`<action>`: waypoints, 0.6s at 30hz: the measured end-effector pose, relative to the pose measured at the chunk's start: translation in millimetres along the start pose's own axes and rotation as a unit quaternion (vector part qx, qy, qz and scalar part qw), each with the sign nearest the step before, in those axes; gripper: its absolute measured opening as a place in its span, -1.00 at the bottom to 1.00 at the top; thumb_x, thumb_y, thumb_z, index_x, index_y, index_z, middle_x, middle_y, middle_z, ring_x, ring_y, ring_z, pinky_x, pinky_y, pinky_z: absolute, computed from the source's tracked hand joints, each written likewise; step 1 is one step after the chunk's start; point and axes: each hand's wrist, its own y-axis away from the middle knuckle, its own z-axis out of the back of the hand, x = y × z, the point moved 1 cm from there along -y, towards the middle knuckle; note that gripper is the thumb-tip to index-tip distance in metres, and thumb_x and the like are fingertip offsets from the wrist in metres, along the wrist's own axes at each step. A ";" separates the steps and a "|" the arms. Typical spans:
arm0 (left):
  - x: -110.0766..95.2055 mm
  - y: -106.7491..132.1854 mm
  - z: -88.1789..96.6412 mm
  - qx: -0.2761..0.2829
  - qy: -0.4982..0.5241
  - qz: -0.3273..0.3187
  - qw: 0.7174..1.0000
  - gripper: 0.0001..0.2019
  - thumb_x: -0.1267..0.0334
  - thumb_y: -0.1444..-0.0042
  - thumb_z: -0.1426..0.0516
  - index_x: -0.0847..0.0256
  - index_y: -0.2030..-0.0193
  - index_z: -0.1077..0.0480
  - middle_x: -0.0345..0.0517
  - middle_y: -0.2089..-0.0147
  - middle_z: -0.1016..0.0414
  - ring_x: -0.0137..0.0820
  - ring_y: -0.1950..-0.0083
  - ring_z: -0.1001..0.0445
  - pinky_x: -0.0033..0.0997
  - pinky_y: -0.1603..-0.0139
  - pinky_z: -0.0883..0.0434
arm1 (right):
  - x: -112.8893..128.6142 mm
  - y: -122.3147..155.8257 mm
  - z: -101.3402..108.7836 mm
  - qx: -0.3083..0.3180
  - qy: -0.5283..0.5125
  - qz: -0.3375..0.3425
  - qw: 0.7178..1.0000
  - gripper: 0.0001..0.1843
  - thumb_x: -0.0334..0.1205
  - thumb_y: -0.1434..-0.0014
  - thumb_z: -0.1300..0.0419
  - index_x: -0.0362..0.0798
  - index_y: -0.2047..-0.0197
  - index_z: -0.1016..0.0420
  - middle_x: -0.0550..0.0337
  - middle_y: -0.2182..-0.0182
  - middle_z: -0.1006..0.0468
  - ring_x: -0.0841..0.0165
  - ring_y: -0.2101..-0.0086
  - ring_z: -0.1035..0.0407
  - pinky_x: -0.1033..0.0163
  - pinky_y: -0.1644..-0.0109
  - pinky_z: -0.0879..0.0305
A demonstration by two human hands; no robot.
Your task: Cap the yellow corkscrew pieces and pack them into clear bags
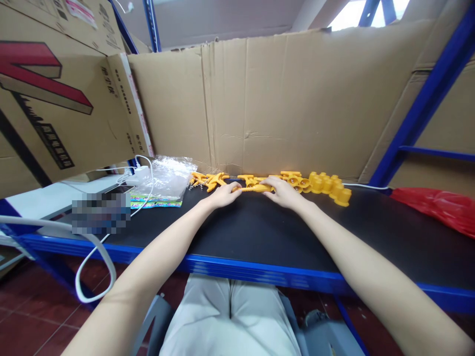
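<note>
Both my arms reach across a black table (237, 232) toward a row of yellow plastic parts at the back. My left hand (222, 194) and my right hand (282, 192) pinch the two ends of one long yellow piece (256, 188) lying between them, fingers closed on it. Left of it lie yellow star-shaped parts (211, 180). To the right stand yellow cup-shaped parts (328, 185) in a cluster, close to my right hand.
A cardboard wall (282, 99) closes the back, with a printed carton (48, 104) on the left. Clear plastic bags (168, 178), a white charger and cable (141, 173) lie at the left. A red bag (441, 207) lies at the right. Blue shelf frame (426, 99) stands at the right.
</note>
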 end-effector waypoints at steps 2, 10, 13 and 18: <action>4.1 -0.2 0.4 0.006 -0.015 -0.018 1.000 -0.69 0.17 -0.04 -0.01 0.16 0.06 -0.28 -0.17 0.32 -0.42 -0.38 0.32 -0.39 -0.41 0.26 -0.31 | 3.6 -0.5 -0.1 0.005 -0.014 0.000 1.000 -0.70 -0.27 -0.06 -0.10 -0.09 0.10 -0.41 0.03 0.18 -0.44 0.25 0.15 -0.33 0.13 0.02 -0.21; 5.0 2.7 11.7 -0.043 -0.074 0.016 0.996 -0.73 0.18 0.02 -0.05 0.13 0.14 -0.26 -0.19 0.40 -0.38 -0.38 0.38 -0.36 -0.42 0.32 -0.27 | 7.7 -1.9 -9.1 0.045 -0.303 -0.121 0.944 -0.52 -0.31 0.01 -0.18 -0.10 -0.01 -0.23 0.00 0.02 -0.36 0.37 0.17 -0.39 0.17 0.05 -0.29; 6.0 3.0 11.4 -0.036 -0.077 0.017 0.996 -0.74 0.18 0.05 -0.08 0.12 0.17 -0.27 -0.21 0.42 -0.37 -0.39 0.39 -0.35 -0.42 0.33 -0.26 | 4.3 -1.9 -11.5 0.057 -0.367 -0.145 0.917 -0.58 -0.27 0.03 -0.21 -0.11 0.07 -0.28 0.02 0.08 -0.42 0.36 0.17 -0.40 0.15 0.03 -0.29; 6.8 4.2 10.0 -0.072 -0.073 0.012 0.995 -0.75 0.18 0.06 -0.08 0.12 0.19 -0.29 -0.23 0.46 -0.36 -0.38 0.40 -0.35 -0.43 0.34 -0.24 | 4.0 -0.1 -14.3 0.100 -0.390 -0.173 0.899 -0.71 -0.07 -0.03 -0.17 -0.11 0.26 -0.40 0.06 0.31 -0.53 0.31 0.32 -0.46 0.09 0.10 -0.35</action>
